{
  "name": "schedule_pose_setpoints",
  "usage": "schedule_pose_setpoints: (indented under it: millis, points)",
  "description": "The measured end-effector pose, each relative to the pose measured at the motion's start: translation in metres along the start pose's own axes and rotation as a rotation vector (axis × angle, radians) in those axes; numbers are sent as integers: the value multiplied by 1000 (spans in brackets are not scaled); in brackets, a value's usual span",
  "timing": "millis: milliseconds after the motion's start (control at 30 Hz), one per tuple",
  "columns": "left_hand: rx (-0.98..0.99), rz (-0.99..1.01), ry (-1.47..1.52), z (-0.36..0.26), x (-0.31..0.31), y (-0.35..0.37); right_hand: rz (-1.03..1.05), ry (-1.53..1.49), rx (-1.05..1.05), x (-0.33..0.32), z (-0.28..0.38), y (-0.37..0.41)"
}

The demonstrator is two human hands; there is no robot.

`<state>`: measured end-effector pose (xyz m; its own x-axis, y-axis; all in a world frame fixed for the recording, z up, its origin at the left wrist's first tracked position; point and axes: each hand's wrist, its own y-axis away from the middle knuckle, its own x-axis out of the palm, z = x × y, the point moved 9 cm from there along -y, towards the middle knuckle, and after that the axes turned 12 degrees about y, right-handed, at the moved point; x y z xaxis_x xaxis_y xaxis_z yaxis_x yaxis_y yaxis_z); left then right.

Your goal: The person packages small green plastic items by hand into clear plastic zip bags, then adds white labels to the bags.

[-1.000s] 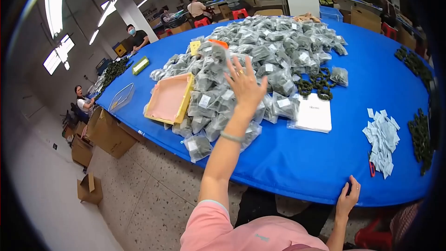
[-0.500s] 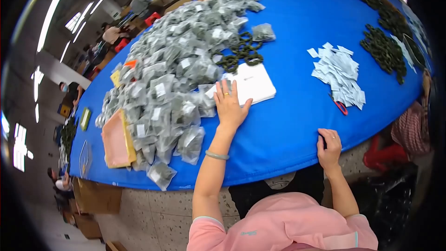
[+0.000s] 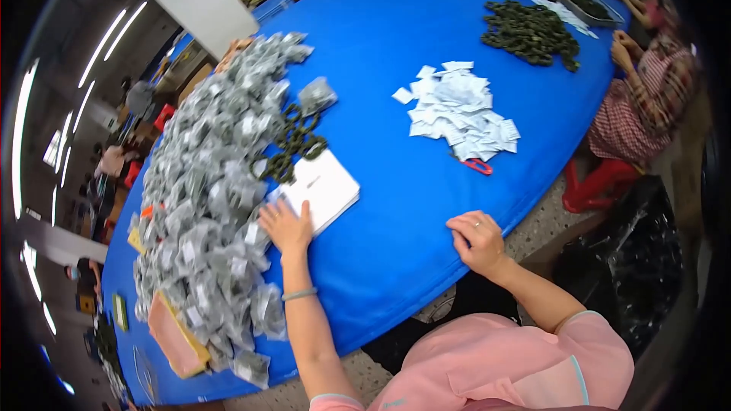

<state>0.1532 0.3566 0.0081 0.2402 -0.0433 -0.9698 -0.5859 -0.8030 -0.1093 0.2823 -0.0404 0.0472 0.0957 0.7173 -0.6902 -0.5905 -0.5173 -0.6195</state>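
My left hand [image 3: 285, 224] lies with fingers stretched out at the left edge of a flat white stack [image 3: 327, 189], where it meets a big pile of clear bags [image 3: 205, 175] holding dark contents and white slips. Beyond the stack are several dark green looped pieces [image 3: 301, 141]. My right hand [image 3: 480, 242] rests near the table's front edge, its fingers curled in and nothing showing in them. Ahead of it is a heap of small pale blue-white packets [image 3: 461, 110], with a red looped handle [image 3: 477, 167] poking out underneath.
A single filled bag [image 3: 317, 96] lies apart from the pile on the blue table [image 3: 373, 46]. A pink and yellow tray [image 3: 177, 335] sits at the left front. Dark green heaps [image 3: 529, 34] and a tray [image 3: 588, 6] lie far right, near another person [image 3: 640, 99].
The view has swung to the right, so the table things appear further left and the person at the right now shows. My left hand stays by the white stack; my right hand remains curled.
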Motion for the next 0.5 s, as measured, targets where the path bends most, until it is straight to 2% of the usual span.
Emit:
schedule_pose_setpoints:
  millis: [67, 200, 267, 367, 500]
  points:
    - [39, -6, 57, -21, 5, -1, -16, 31, 1, -5, -3, 0]
    - [342, -208, 201, -95, -4, 17, 79, -102, -15, -3, -1, -3]
    - [455, -146, 306, -148, -5, 31, 111, -294, 58, -4, -15, -10]
    - [557, -62, 406, -205, 11, 45, -37, -164, 39, -31, -60, -61]
    - [519, 18, 391, -233, 43, 47, -196, -13, 178, -42, -146, -97]
